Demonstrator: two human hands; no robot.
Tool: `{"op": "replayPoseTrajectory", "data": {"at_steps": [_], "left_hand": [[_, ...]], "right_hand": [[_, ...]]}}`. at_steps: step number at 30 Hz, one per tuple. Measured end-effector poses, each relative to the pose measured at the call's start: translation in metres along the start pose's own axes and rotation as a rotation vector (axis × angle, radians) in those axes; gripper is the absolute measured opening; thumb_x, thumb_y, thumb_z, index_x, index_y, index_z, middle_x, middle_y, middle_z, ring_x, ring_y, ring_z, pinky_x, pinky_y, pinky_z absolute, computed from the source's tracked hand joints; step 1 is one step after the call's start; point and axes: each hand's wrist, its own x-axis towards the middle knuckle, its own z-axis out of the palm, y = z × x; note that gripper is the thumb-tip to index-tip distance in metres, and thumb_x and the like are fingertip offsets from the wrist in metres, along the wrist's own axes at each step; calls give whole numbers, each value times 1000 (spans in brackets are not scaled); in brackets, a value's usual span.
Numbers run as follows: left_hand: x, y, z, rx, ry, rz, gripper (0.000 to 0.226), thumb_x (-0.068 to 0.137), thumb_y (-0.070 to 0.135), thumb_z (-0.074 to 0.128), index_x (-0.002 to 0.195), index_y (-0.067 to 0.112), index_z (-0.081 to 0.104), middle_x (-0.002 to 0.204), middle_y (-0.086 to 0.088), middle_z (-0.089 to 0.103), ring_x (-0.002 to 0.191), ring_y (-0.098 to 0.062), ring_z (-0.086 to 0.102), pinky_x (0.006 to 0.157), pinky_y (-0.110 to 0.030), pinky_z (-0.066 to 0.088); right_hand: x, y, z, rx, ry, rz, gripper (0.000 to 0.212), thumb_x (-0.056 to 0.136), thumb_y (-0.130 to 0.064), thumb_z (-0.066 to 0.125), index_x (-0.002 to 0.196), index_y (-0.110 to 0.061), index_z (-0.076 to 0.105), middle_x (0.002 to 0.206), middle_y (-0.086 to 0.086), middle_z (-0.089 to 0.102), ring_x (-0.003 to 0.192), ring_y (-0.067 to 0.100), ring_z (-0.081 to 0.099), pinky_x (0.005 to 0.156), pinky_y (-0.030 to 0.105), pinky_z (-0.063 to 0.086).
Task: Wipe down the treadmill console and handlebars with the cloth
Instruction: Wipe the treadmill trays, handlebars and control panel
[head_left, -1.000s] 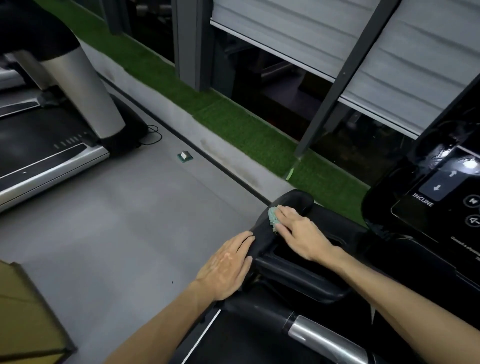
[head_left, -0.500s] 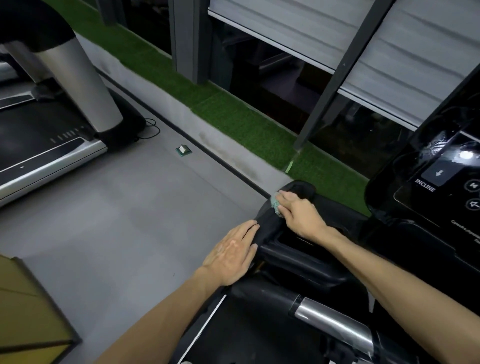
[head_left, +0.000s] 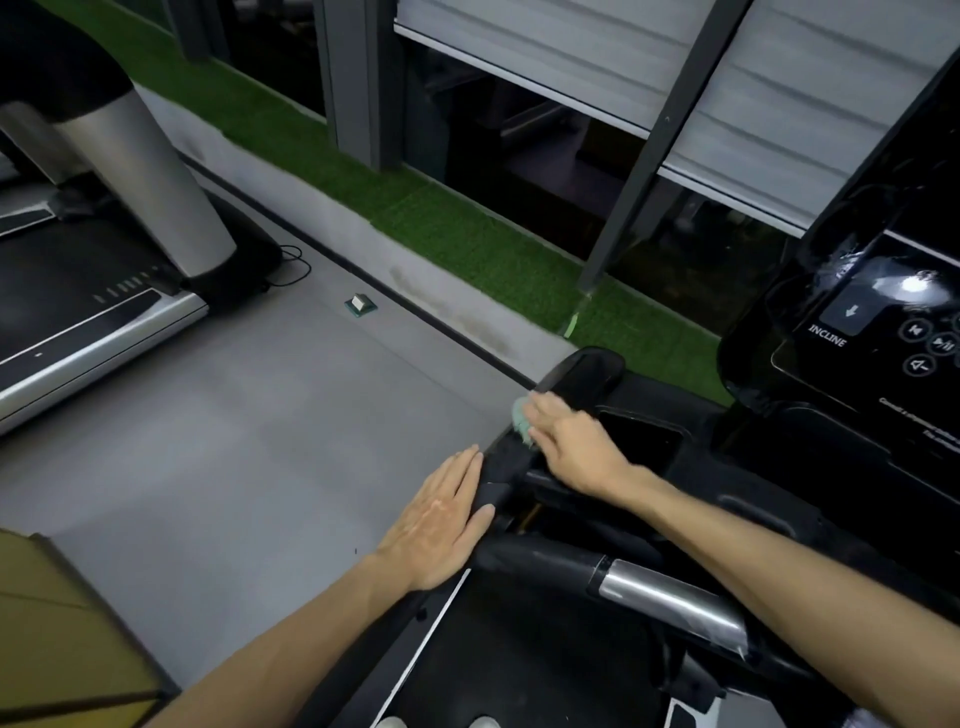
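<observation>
A small green cloth (head_left: 521, 422) is pressed against the left edge of the black treadmill console tray (head_left: 582, 379) by my right hand (head_left: 571, 447), whose fingers cover most of the cloth. My left hand (head_left: 441, 525) lies flat with straight fingers on the tray's outer left side. The console panel (head_left: 852, 332) with an INCLINE label and buttons rises at the right. A black and silver handlebar (head_left: 649, 587) runs below my right forearm.
Another treadmill (head_left: 93, 291) stands at the left on the grey floor (head_left: 249, 441). A small box (head_left: 360, 303) lies on the floor near a strip of green turf (head_left: 467, 244). A brown object (head_left: 57, 623) fills the lower left corner.
My right hand with the cloth has slid slightly along the tray's left edge, toward me after reaching its far corner. My left hand stays flat on the tray's side.
</observation>
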Motion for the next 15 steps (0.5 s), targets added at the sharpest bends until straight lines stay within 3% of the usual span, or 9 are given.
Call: {"op": "replayPoseTrajectory", "data": {"at_steps": [2,4,6,9,15], "left_hand": [[-2,2,0,-21,-22,-18,67,104,44,26,156,12,0,165,-1,0,150,-10,0,112,-12,-11],[-2,3,-3,-22,-43,-21,67,105,42,29,156,13,-2,165,-1,-2,151,-10,-1,115,-16,-8],[-3,4,-5,-16,-65,-21,68,105,42,29,156,12,-3,165,-1,-3,151,-10,-2,117,-18,-6],[-5,4,-5,0,-69,-28,67,105,42,27,156,11,-4,165,-1,-5,151,-10,-3,117,-18,-7],[-8,3,-5,5,-75,-1,66,105,42,24,155,12,-7,165,-2,-6,151,-10,-4,119,-21,-6]], "right_hand": [[-18,-10,7,8,-21,-139,46,100,-21,42,145,-13,38,154,6,32,143,23,26,111,40,35],[-13,-3,3,-14,-31,-165,46,100,-23,43,145,-15,39,153,6,34,140,24,33,110,39,37],[4,7,-4,-22,-39,-30,47,99,-27,43,144,-16,39,153,7,33,135,30,40,106,43,39],[17,4,-9,-27,-1,136,44,100,-23,42,143,-13,40,153,9,30,136,32,36,102,47,40],[-31,-31,10,48,-33,-148,46,101,-20,43,146,-13,37,155,5,28,144,22,23,112,41,32]]}}
